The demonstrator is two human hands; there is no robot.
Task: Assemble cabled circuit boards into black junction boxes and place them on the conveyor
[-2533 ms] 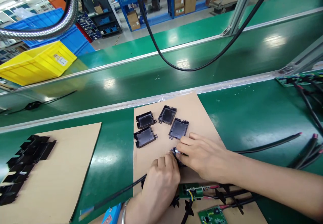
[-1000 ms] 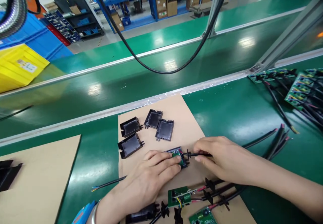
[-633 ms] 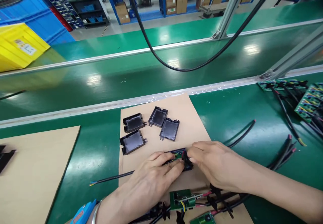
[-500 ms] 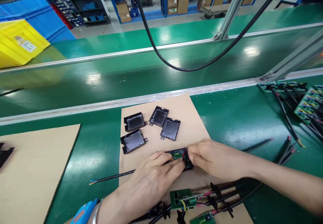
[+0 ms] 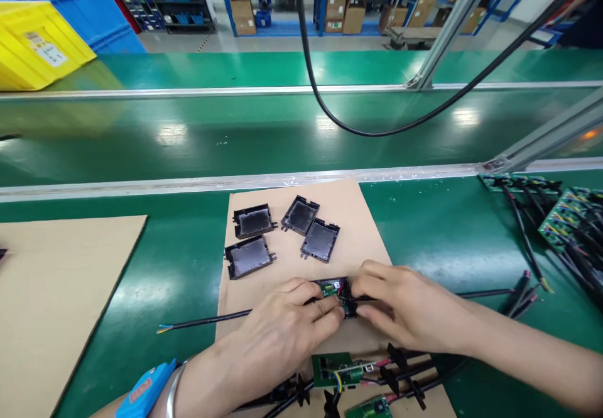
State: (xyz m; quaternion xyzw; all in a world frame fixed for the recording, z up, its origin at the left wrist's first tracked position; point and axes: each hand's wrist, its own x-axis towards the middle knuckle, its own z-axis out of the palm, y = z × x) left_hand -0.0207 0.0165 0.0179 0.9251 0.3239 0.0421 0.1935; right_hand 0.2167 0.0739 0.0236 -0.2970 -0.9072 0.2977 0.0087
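Observation:
A black plastic case (image 5: 348, 310) with a green circuit board (image 5: 332, 289) inside it lies on the cardboard sheet (image 5: 277, 292). My left hand (image 5: 296, 317) holds the case from the left, its fingertips pressed on the board. At the case's right end is my right hand (image 5: 400, 305), thumb and forefinger curled either side of a black cable (image 5: 485, 293). Its other fingers are partly hidden. Another cable (image 5: 207, 320) with stripped coloured wire ends runs out leftward from under my left hand. Just below sit wired circuit boards (image 5: 330, 371) with black cable clips.
Several empty black cases (image 5: 320, 240) lie farther up the sheet. Bundled boards and cables (image 5: 572, 223) are at the right. Another cardboard sheet (image 5: 70, 280) lies left. A metal rail (image 5: 198, 184) crosses behind, and a loop of black cable (image 5: 372, 133) hangs above.
My right thumb has moved down and apart from the forefinger, showing the cable between them. My left hand keeps its hold on the case. The camera view has shifted slightly.

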